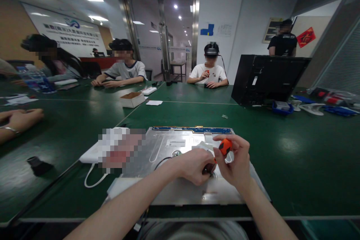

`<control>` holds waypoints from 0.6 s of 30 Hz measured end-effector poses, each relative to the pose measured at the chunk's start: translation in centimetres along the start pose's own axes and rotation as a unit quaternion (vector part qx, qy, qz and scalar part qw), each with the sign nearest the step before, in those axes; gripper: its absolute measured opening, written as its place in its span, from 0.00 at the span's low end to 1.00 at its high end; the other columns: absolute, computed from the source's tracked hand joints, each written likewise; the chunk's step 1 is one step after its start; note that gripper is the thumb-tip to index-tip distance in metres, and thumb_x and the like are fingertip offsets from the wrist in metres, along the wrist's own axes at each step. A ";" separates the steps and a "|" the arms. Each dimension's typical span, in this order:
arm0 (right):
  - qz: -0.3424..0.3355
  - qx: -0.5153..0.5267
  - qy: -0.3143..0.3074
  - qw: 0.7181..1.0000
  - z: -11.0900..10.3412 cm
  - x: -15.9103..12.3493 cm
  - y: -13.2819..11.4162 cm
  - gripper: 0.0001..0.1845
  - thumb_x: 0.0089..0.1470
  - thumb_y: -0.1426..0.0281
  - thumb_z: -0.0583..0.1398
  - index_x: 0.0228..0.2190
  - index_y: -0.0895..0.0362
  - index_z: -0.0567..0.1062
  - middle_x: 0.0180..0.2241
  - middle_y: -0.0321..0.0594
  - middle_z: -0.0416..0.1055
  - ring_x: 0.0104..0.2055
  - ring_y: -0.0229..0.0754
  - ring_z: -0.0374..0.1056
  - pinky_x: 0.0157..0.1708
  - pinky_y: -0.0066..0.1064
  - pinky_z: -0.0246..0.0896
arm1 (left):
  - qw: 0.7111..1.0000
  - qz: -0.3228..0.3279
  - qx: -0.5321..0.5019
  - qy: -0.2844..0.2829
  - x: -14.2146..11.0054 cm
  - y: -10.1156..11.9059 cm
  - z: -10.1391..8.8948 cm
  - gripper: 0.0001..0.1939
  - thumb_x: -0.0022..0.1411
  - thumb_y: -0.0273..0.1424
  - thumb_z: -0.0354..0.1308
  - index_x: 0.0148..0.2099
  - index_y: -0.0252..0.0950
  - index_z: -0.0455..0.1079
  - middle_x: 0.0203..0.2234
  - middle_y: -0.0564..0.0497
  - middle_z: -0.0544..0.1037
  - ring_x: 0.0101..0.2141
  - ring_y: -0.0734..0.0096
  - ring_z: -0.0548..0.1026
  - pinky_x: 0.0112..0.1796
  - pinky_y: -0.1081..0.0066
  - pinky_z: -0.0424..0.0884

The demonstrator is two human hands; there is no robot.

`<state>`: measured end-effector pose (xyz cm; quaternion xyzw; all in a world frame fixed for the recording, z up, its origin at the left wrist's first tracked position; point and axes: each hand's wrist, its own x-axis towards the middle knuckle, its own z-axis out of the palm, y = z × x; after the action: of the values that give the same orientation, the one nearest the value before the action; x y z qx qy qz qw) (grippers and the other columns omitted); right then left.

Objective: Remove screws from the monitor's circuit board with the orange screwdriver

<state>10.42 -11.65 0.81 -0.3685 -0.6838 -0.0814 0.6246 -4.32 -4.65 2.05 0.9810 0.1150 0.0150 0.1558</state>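
Note:
In front of me lies a silver metal display panel [157, 157], back side up, with a narrow blue circuit board [180, 130] along its far edge. My right hand [237, 165] pinches the orange and black handle of a screwdriver [225, 146] above the panel's right half. My left hand [197, 165] is closed, its fingers curled down over the panel beside the screwdriver. What its fingertips hold is hidden; a speck of orange shows by them. A round metal piece [176, 153] and a dark cable show left of my left hand.
A white power bank [105, 144] with a white cable lies left of the panel. Further off stand an open cardboard box [132, 99], a black monitor [267, 78] and a blue tray [282, 107]. Several people sit round the green table [303, 150]; a co-worker's hands [22, 120] rest at left.

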 end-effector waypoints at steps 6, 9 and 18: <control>-0.026 -0.031 -0.044 0.998 -0.4 0.5 -0.1 0.20 0.63 0.72 0.55 0.55 0.52 0.64 0.39 0.42 0.72 0.27 0.36 0.68 0.22 0.26 0.66 | 1.000 0.002 -0.013 0.005 -0.1 0.0 0.0 0.05 0.49 0.23 0.57 0.31 0.35 0.68 0.25 0.52 0.77 0.25 0.69 0.71 0.26 0.72 0.65; -0.024 -0.050 -0.061 0.997 -0.6 0.7 -0.2 0.23 0.64 0.74 0.53 0.58 0.51 0.66 0.45 0.46 0.72 0.34 0.40 0.72 0.28 0.30 0.71 | 1.000 0.000 -0.019 0.001 0.0 0.0 0.0 0.05 0.50 0.23 0.58 0.32 0.35 0.69 0.24 0.53 0.76 0.24 0.70 0.71 0.25 0.73 0.65; -0.031 -0.056 -0.050 0.997 -0.6 0.6 -0.2 0.20 0.65 0.69 0.55 0.57 0.54 0.63 0.38 0.43 0.74 0.24 0.36 0.67 0.20 0.26 0.67 | 1.000 0.003 -0.013 0.010 0.0 0.1 -0.1 0.04 0.48 0.23 0.57 0.28 0.36 0.66 0.22 0.54 0.74 0.22 0.72 0.68 0.24 0.73 0.63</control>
<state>10.81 -11.92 1.58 -0.3848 -0.7194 -0.1204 0.5656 -4.32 -4.69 2.22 0.9790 0.1132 0.0266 0.1673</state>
